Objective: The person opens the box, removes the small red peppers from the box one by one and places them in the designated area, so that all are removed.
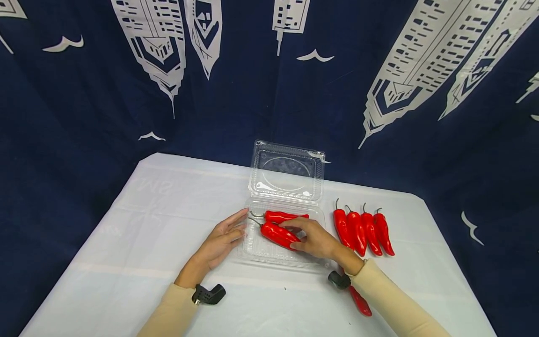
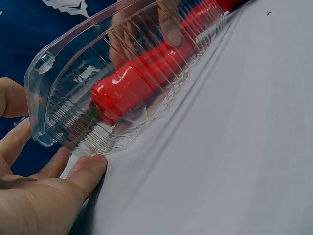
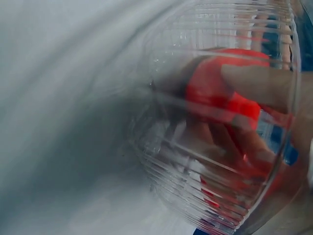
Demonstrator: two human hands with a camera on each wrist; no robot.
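A clear plastic clamshell container (image 1: 257, 249) lies on the table with its lid (image 1: 288, 173) raised at the back. Inside, one red chili pepper (image 1: 278, 216) lies crosswise near the back wall. In front of it is a second red chili pepper (image 1: 274, 234), its stem pointing left; my right hand (image 1: 316, 239) grips its tip end between thumb and fingers. The right wrist view shows that grip on the pepper (image 3: 208, 90) through the clear wall, blurred. My left hand (image 1: 220, 242) rests its extended fingers against the container's left side, as the left wrist view also shows.
Several red chili peppers (image 1: 357, 231) lie in a row right of the container, stems away from me. Another red pepper (image 1: 360, 302) lies nearer, partly hidden under my right forearm. A dark blue curtain (image 1: 261, 103) hangs behind the white-covered table (image 1: 139, 234).
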